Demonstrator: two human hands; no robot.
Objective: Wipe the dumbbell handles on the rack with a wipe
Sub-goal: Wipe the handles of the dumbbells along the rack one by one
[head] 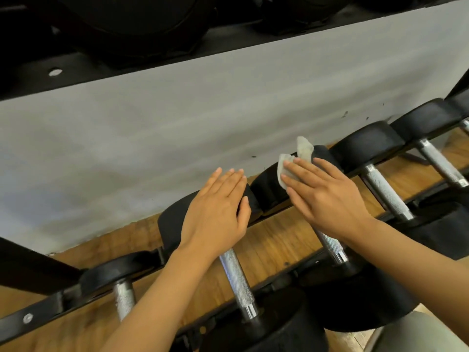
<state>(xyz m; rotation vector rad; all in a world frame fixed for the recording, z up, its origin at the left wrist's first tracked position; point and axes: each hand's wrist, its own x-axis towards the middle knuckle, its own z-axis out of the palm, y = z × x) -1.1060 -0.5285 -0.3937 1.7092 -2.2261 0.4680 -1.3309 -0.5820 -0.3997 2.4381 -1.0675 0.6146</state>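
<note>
A row of black dumbbells with knurled steel handles lies across the rack (pixel 33 316). My left hand (pixel 218 212) rests flat, fingers straight, on the far head of one dumbbell, whose handle (pixel 237 283) shows below my wrist. My right hand (pixel 322 191) presses a crumpled white wipe (pixel 291 161) with straight fingers onto the far head of the neighbouring dumbbell. That dumbbell's handle (pixel 331 246) runs under my palm and wrist, mostly hidden.
Further dumbbells sit to the right, their handles (pixel 385 191) (pixel 441 162) bare, and one (pixel 124 299) to the left. A grey wall (pixel 203 118) stands close behind. An upper rack shelf (pixel 76 69) with dark weights overhangs. Wooden floor (pixel 274 240) shows through.
</note>
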